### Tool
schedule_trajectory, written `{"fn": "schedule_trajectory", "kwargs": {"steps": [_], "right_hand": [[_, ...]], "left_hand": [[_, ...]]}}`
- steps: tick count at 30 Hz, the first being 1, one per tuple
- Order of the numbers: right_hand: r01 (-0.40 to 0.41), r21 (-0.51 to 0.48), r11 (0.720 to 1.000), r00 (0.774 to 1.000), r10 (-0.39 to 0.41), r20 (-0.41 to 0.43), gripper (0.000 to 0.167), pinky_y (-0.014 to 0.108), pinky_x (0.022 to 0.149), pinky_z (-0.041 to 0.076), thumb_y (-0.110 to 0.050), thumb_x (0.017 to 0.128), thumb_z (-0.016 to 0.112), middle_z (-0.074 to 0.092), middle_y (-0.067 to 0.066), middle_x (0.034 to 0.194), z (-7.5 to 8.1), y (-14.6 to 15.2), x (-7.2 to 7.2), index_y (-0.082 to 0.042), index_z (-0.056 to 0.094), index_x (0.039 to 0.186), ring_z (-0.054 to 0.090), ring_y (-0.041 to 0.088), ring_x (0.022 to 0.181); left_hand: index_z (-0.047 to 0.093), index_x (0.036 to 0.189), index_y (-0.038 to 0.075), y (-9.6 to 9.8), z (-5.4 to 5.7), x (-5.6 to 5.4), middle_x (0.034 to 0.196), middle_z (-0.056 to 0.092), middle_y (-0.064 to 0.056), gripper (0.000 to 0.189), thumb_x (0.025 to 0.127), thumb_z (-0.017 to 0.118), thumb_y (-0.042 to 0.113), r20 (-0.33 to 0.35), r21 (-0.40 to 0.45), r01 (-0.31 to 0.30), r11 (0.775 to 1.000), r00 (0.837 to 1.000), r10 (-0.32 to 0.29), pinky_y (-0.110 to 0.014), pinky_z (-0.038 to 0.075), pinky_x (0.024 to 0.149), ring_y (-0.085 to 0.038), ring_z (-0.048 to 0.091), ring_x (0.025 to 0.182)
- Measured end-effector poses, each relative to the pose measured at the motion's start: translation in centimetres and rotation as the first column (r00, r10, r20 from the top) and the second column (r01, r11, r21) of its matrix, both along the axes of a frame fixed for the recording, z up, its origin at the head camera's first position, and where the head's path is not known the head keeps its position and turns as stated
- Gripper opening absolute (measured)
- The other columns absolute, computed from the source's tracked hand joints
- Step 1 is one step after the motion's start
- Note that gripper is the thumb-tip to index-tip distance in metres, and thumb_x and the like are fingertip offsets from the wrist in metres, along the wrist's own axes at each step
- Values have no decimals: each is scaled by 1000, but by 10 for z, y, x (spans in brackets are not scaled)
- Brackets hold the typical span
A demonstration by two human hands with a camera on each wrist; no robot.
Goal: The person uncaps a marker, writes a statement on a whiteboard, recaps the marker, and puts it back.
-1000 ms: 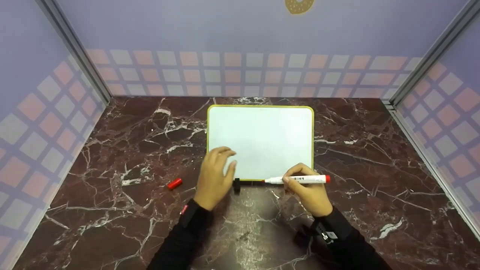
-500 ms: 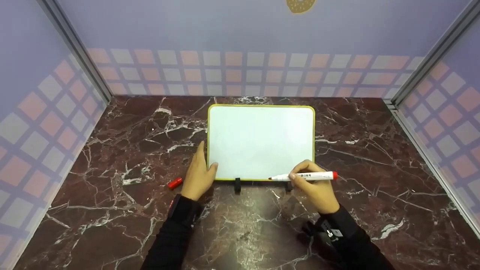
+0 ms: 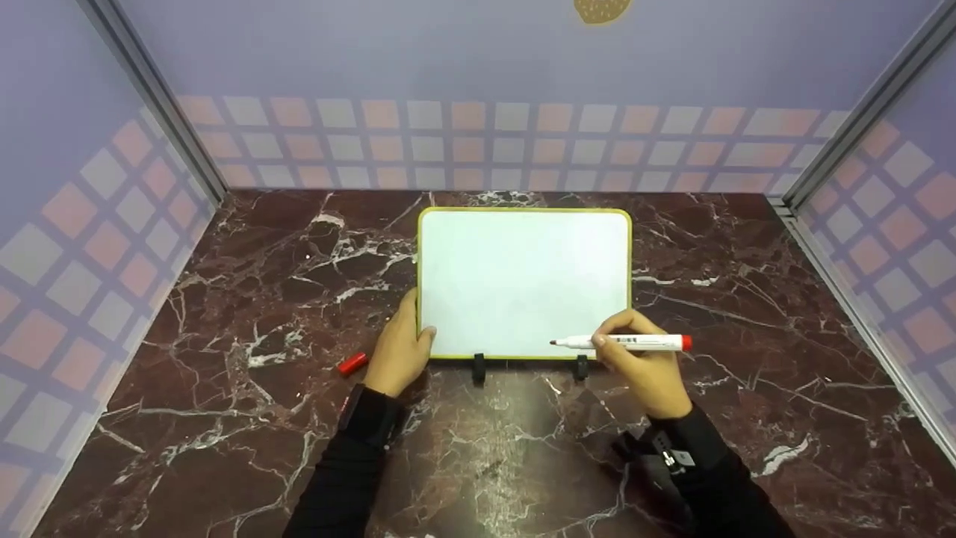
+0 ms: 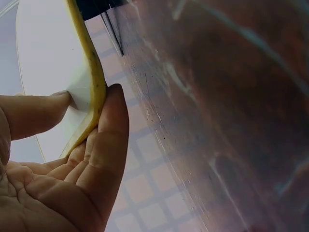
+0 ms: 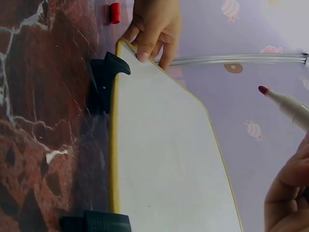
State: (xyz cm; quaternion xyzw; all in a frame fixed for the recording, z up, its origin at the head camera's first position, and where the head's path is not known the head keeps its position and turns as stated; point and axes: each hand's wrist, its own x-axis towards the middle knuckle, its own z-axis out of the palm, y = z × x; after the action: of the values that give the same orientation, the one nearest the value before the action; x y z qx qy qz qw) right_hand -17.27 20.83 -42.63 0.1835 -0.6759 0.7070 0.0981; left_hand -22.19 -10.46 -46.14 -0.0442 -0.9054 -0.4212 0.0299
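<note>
A small whiteboard [image 3: 523,276] with a yellow frame stands on black feet [image 3: 479,369]; its face carries no marks that I can make out. My left hand [image 3: 399,351] grips the board's lower left edge, thumb on the white face and fingers behind, as the left wrist view shows up close. In my right hand [image 3: 646,370] a white marker [image 3: 635,342] is pinched, uncapped, its red tip pointing left. In the right wrist view the marker tip [image 5: 263,90] is apart from the whiteboard [image 5: 164,145]. A red cap [image 3: 352,364] lies left of my left hand.
The dark red marble table [image 3: 246,448] runs back to a purple wall [image 3: 508,60] with pink and white squares. Side walls with metal corner posts [image 3: 149,97] close off the left and right.
My left hand has moved left from in front of the board and taken hold of its left edge. The right hand has shifted slightly right and up with the marker.
</note>
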Motion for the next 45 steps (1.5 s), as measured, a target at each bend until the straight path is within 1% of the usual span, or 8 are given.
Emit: {"fn": "schedule_trajectory", "kwargs": {"steps": [5,13,22,23,28,34,40,45], "right_hand": [[-1,-34,999,1000,2,5,8,16,46,39,11,86,61,59,-4,63,2,-2,-7,5,57,84,49,3,54],[5,67,998,1000,-6,20,12,16,49,37,5,88,63,57,-6,63,13,-33,-30,13,53,87,47,3,54],[-40,106,994,998,35,47,5,19,54,44,-1,91,63,62,0,68,27,-81,-73,-2,61,87,52,9,57],[-34,115,993,998,27,59,6,19,55,45,-2,91,64,62,0,68,26,-84,-77,-5,62,87,53,9,58],[-25,124,992,994,11,113,7,20,58,48,-8,90,68,65,0,71,20,-97,-97,-2,64,90,57,10,62],[-12,137,990,998,3,61,11,19,57,45,-6,89,69,66,-4,71,9,-112,-117,2,63,91,57,9,63],[25,169,985,999,-29,22,10,18,61,47,-3,91,65,64,-4,76,3,-125,-128,6,62,93,58,8,66],[15,188,982,1000,-17,5,9,18,62,46,0,91,64,64,-2,79,17,-135,-120,8,61,94,57,6,68]], "left_hand": [[24,152,-3,0,-1,0,152,38,-25,67,94,57,5,-6,-6,-4,1000,1000,4,-49,33,116,-38,41,139],[27,152,-2,2,-1,-1,151,41,-24,67,94,59,6,-8,-10,-3,1000,1000,3,-48,33,116,-38,43,138],[28,151,-1,4,-1,-2,149,43,-25,66,94,60,7,-12,-32,-7,999,1000,7,-48,35,115,-39,45,135],[28,151,-1,4,-1,-2,149,44,-25,66,94,60,7,-12,-32,-8,999,1000,7,-48,35,115,-39,46,135],[28,152,1,5,-1,-2,148,45,-23,66,95,59,8,5,-39,-8,999,1000,9,-48,37,113,-38,47,134],[26,153,0,5,-1,-2,149,43,-25,68,95,60,10,16,-49,-8,999,1000,9,-48,36,114,-39,46,135],[26,153,0,6,-1,-1,149,42,-26,68,94,60,10,22,-44,-5,999,1000,6,-49,35,114,-39,46,135],[26,152,-1,5,0,-2,150,41,-26,67,95,60,10,14,-38,-3,999,1000,4,-48,35,115,-39,46,135]]}}
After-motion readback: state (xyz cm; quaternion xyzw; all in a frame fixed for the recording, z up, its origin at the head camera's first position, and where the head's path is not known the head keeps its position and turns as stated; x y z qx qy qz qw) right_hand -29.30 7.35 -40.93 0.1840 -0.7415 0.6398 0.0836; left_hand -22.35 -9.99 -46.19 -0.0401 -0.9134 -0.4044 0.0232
